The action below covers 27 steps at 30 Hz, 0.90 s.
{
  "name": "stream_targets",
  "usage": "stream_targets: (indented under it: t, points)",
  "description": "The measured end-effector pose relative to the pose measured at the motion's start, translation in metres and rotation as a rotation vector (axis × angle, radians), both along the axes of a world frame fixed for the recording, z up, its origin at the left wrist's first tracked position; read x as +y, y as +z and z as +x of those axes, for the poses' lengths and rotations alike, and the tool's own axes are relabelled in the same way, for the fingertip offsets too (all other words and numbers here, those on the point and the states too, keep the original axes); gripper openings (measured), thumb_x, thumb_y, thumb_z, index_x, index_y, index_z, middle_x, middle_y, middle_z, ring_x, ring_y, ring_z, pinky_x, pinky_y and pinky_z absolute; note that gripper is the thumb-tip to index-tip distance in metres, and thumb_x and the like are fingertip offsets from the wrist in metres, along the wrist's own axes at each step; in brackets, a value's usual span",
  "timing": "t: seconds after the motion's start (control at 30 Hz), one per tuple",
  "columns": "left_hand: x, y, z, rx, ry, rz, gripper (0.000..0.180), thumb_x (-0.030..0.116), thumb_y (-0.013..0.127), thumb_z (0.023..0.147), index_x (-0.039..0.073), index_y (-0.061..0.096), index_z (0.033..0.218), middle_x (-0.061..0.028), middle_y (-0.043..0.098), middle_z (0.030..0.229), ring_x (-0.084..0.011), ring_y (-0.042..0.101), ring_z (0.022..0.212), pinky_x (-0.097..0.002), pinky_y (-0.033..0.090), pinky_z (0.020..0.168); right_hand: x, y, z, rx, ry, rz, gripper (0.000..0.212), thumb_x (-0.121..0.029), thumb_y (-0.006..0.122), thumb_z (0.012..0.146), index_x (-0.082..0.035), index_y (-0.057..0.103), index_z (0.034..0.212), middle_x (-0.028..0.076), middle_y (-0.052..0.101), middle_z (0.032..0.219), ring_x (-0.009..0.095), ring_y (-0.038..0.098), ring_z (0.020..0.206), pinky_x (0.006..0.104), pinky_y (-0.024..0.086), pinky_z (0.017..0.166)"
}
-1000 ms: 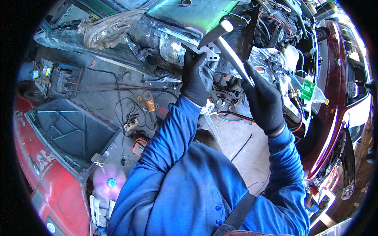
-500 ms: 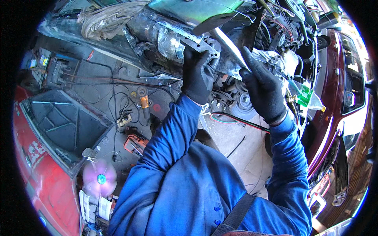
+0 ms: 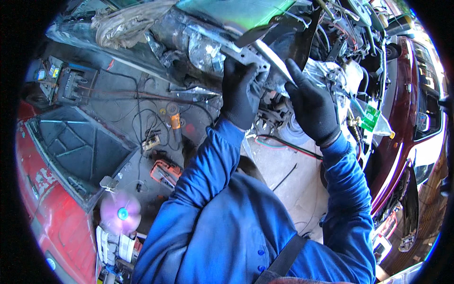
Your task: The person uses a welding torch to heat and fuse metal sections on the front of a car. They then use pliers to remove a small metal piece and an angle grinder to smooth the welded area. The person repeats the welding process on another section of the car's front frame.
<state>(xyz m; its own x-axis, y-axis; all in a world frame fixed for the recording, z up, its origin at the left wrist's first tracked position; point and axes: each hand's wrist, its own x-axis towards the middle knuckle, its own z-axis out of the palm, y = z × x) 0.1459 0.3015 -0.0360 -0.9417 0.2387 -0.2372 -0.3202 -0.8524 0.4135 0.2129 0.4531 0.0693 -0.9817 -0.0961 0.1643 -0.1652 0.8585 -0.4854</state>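
My left hand [image 3: 240,92], in a black glove, grips a flat metal bracket [image 3: 246,57] with holes in it, held against the car's front body panel [image 3: 203,49]. My right hand [image 3: 314,106], gloved in black too, has its index finger and thumb at the edge of a pale metal strip [image 3: 274,59] that slants down beside the bracket. The other right fingers are hidden behind the hand. Above the strip, a dark curved sheet-metal piece [image 3: 257,34] reaches across in front of the green-tinted panel [image 3: 231,12].
An angle grinder [image 3: 174,121] and cables lie on the floor at left, near an orange tool [image 3: 165,173]. A fan [image 3: 121,213] spins by the red vehicle [image 3: 56,217]. A loose dark panel [image 3: 82,151] leans there. At right stands a maroon car [image 3: 397,113].
The bracket and my left hand have shifted slightly right and down. My right hand has moved a little left and down along the strip. The view has shifted slightly.
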Motion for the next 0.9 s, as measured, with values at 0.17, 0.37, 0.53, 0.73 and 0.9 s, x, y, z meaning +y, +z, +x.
stream_targets:
  t: [0.17, 0.37, 0.53, 0.73, 0.9]
  points:
    - [0.001, -0.001, -0.004, 0.055, 0.003, -0.041, 0.047, 0.007, 0.066, 0.101, 0.016, 0.053, 0.144, -0.0064, 0.063, 0.133, -0.0213, 0.064, 0.122, -0.041, 0.057, 0.101, 0.0, 0.006, -0.008, -0.047, 0.021, 0.092, 0.061, -0.019, 0.07, 0.101, -0.025, 0.052, 0.159, 0.022, 0.071, 0.09, 0.041, 0.071, 0.073, 0.0471, 0.055, 0.065]
    - [-0.006, 0.004, -0.006, 0.021, -0.016, -0.043, 0.049, 0.001, 0.065, 0.097, 0.011, 0.05, 0.143, -0.0058, 0.064, 0.126, -0.0173, 0.065, 0.111, -0.0328, 0.058, 0.094, -0.009, 0.011, -0.01, -0.128, -0.022, 0.027, 0.057, -0.019, 0.069, 0.102, -0.025, 0.055, 0.157, 0.022, 0.074, 0.098, 0.04, 0.074, 0.077, 0.0458, 0.056, 0.067]
    - [-0.006, 0.003, -0.011, 0.101, 0.019, -0.051, 0.051, 0.002, 0.065, 0.098, 0.011, 0.049, 0.145, -0.0067, 0.063, 0.127, -0.0176, 0.064, 0.114, -0.0327, 0.057, 0.095, -0.015, 0.011, -0.022, -0.07, 0.025, 0.04, 0.057, -0.021, 0.069, 0.103, -0.025, 0.053, 0.158, 0.023, 0.074, 0.098, 0.04, 0.073, 0.077, 0.046, 0.056, 0.066]
    - [-0.008, -0.001, -0.011, 0.083, 0.027, -0.016, 0.056, 0.003, 0.065, 0.098, 0.012, 0.046, 0.15, -0.0088, 0.063, 0.132, -0.0185, 0.064, 0.118, -0.0346, 0.056, 0.097, -0.02, 0.015, -0.024, 0.043, 0.028, 0.008, 0.059, -0.021, 0.071, 0.101, -0.027, 0.053, 0.158, 0.019, 0.073, 0.094, 0.038, 0.072, 0.075, 0.0452, 0.056, 0.065]
    - [-0.011, -0.003, -0.016, 0.145, 0.004, -0.041, 0.057, 0.003, 0.064, 0.098, 0.013, 0.045, 0.151, -0.0081, 0.062, 0.132, -0.0185, 0.065, 0.118, -0.0357, 0.057, 0.098, -0.016, 0.008, -0.024, -0.108, -0.006, 0.063, 0.054, -0.021, 0.07, 0.101, -0.021, 0.058, 0.154, 0.02, 0.072, 0.095, 0.038, 0.074, 0.079, 0.0468, 0.056, 0.066]
